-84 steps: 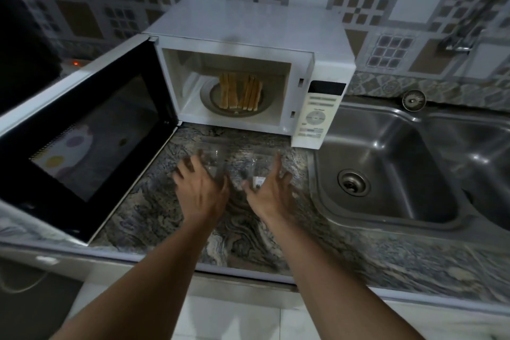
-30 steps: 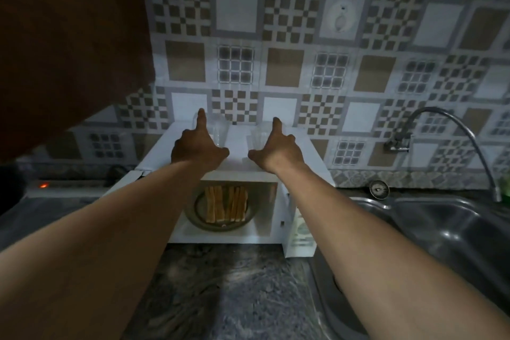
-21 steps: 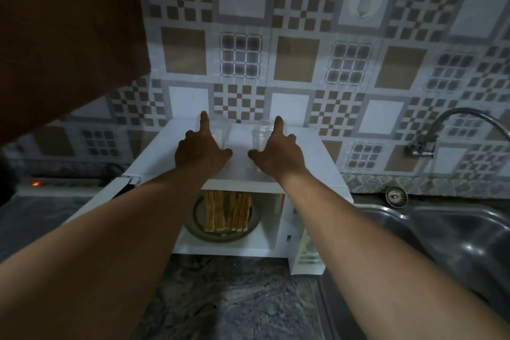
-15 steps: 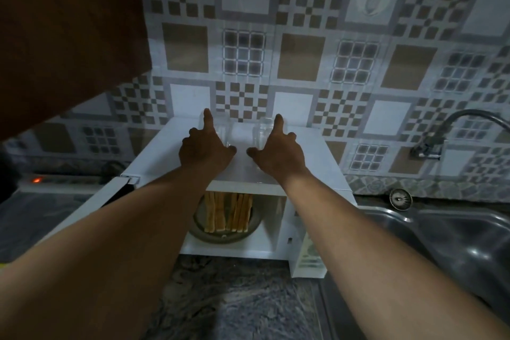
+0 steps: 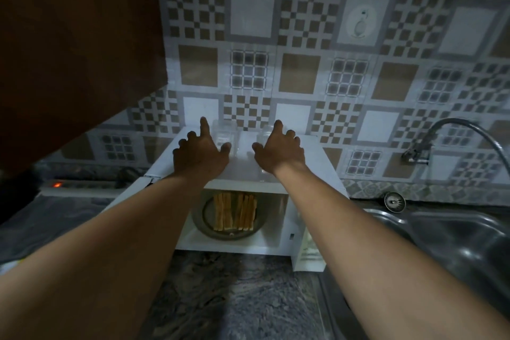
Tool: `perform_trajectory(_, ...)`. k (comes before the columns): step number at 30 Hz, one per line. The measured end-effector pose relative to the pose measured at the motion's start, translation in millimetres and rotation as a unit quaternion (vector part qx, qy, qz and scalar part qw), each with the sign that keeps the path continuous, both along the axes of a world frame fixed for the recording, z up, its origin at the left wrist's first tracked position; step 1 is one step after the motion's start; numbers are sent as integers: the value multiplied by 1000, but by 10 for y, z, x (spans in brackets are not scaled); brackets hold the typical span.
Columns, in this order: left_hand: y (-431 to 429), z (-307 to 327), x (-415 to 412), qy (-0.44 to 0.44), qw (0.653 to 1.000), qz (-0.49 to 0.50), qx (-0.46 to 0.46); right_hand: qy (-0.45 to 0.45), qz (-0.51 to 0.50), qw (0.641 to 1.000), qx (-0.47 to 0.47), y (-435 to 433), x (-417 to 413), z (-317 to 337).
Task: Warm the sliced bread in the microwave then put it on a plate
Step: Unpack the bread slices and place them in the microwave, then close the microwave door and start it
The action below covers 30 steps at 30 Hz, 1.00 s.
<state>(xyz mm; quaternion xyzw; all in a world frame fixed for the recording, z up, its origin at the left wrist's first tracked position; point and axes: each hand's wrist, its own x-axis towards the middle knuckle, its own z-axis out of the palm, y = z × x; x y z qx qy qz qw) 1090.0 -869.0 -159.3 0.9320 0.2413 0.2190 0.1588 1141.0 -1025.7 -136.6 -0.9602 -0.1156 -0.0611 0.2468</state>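
Several slices of bread [image 5: 234, 211] stand on edge on the round glass turntable [image 5: 202, 218] inside the white microwave [image 5: 320, 163], whose door [image 5: 129, 193] hangs open to the left. A clear plastic container [image 5: 225, 134] rests on the microwave's top near the wall. My left hand [image 5: 201, 156] and my right hand [image 5: 278, 153] reach over the top on either side of the container. Each hand's forefinger is stretched forward and its thumb points inward against the clear plastic. No plate for serving is in sight.
A dark brown cupboard [image 5: 69, 50] hangs low at the upper left. A power strip [image 5: 77, 183] with a lit red switch lies behind the door. To the right are a steel sink [image 5: 455, 243] and a curved tap [image 5: 469, 125]. Marbled countertop [image 5: 234, 298] lies in front.
Both hands lifted the clear container from the countertop onto the microwave's top. Over the last second they stayed there and the right hand's fingers spread a little. The bread has not moved.
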Motion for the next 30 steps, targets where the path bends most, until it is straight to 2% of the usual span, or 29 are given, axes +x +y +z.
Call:
perform_trajectory(4, 124, 11, -416, 18, 1000, -20, -3, 8, -4, 999, -32, 66, -366, 113)
perform_trajectory(10, 410, -34, -1125, 123, 990, -68, 32, -16, -10, 999, -26, 240, -1144, 131)
perform_trajectory(14, 608, -78, -1578, 167, 975, -139, 50, 7, -9, 1000, -21, 389, -1669, 63)
perform_trajectory(17, 778, -125, -1959, 185, 971, -151, 27, 11, 0, 1000, -26, 529, -2085, -30)
perform_trajectory(24, 897, -72, -2409, 179, 976, -115, -37, 21, 12, 999, -42, 769, -2678, -199)
perform_trajectory(30, 1004, -100, -2487, 126, 984, -115, -59, 54, 45, 997, -27, 1028, -2945, -384)
